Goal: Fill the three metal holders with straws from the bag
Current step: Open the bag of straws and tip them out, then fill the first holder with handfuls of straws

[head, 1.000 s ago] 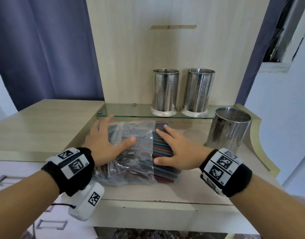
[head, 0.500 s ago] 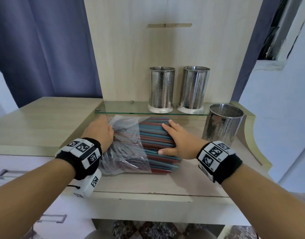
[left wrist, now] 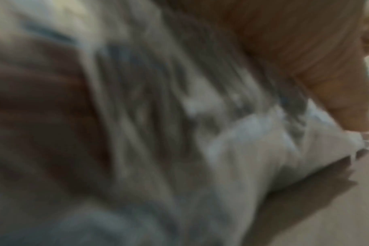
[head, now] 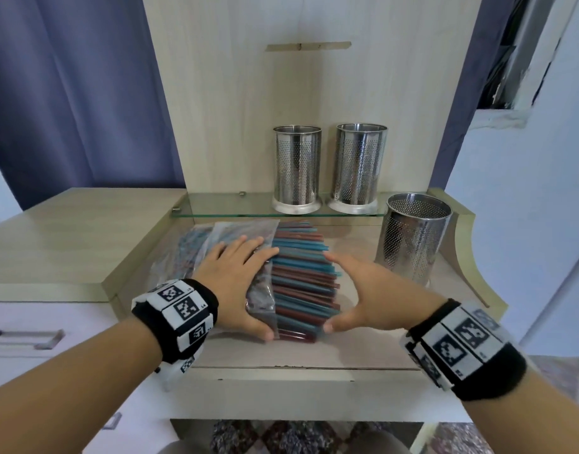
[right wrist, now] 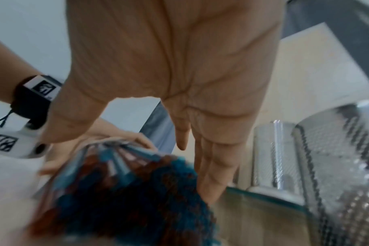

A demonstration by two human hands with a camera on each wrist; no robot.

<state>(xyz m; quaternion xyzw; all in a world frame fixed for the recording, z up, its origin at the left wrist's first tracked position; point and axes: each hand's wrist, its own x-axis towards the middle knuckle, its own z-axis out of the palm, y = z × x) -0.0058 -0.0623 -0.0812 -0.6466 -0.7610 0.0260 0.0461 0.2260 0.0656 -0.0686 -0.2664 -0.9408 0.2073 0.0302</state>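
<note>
A clear plastic bag lies on the lower wooden counter, and a thick bundle of blue and red straws sticks out of its right end. My left hand grips the bundle through the bag's mouth, fingers over the top and thumb round the near side. My right hand is flat, its straight fingers against the straws' right ends. Two perforated metal holders stand on the glass shelf. A third holder stands on the counter to the right. All three look empty.
A wooden back panel rises behind the shelf. To the left is a higher wooden top with drawers below it. A curved raised edge borders the counter on the right. Blue curtains hang behind.
The bag has slid left off the straws, baring more of them. My left hand moved from the bag's left end to its mouth. My right hand moved from on top of the straws to their ends.
</note>
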